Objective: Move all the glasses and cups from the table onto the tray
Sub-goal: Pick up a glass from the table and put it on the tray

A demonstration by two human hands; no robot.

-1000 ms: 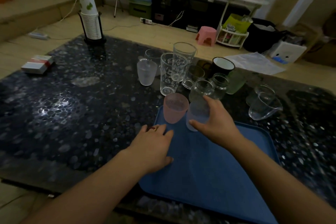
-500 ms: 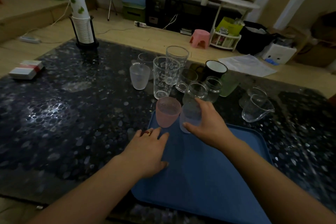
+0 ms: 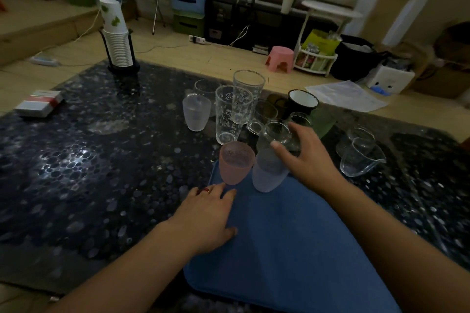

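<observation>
Right grip: the right hand (image 3: 311,160) is spread loose over the frosted cup (image 3: 267,173), fingers apart, thumb by its rim; whether it touches the cup or the small jar (image 3: 276,132) just behind, I can't tell.
Left grip: the left hand (image 3: 207,216) lies flat, fingers straight, on the tray (image 3: 292,249) near its left edge, holding nothing, seemingly steadying it.
On the tray: two so far, a pink cup (image 3: 236,162) and the frosted cup, side by side at the far end, both upright and empty.
Step in hand: the frosted cup looks set down, and by my reading the right hand is between cups.
Next move: a reach to the cluster behind and a firm grip on one piece, probably the jar nearest the fingers, then a lift clear of its neighbours.
On the surface: a second frosted cup (image 3: 196,115), a printed glass (image 3: 232,114), a tall glass (image 3: 248,89) behind it, a black mug (image 3: 302,100), a green cup (image 3: 321,122) and two clear pitchers (image 3: 361,154) off to the right.
Contents: every glass I can see into looks empty.
Watch for: they stand packed tight, so a careless pull could knock one over.
Also here: a paper-cup stack (image 3: 117,35) in a holder and a small box (image 3: 39,103) at the left.
</observation>
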